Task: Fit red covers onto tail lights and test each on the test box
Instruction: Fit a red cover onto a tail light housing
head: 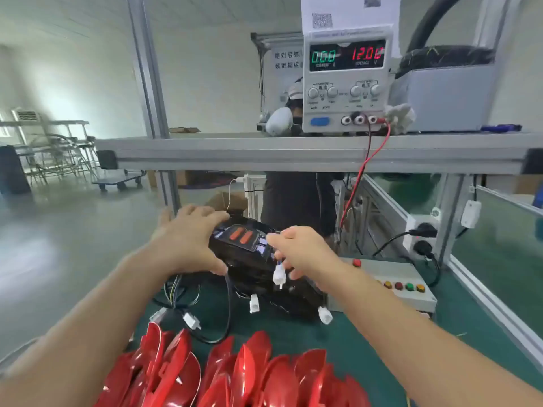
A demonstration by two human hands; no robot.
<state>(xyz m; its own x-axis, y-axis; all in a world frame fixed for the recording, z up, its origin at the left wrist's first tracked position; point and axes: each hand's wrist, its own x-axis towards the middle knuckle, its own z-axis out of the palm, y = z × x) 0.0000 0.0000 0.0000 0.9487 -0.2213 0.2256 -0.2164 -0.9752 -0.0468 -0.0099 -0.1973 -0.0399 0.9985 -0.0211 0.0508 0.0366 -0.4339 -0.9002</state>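
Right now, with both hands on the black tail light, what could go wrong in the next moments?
1. The right hand pinches the wire of a white connector; pulling on the wire might strain it.
2. Loose cables loop under the tail light that the left hand grips; lifting could snag them.
3. The red covers are piled at the near table edge below the forearms; an arm might knock some off.

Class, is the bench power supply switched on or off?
On: the power supply shows lit digits, green on the left, red on the right.
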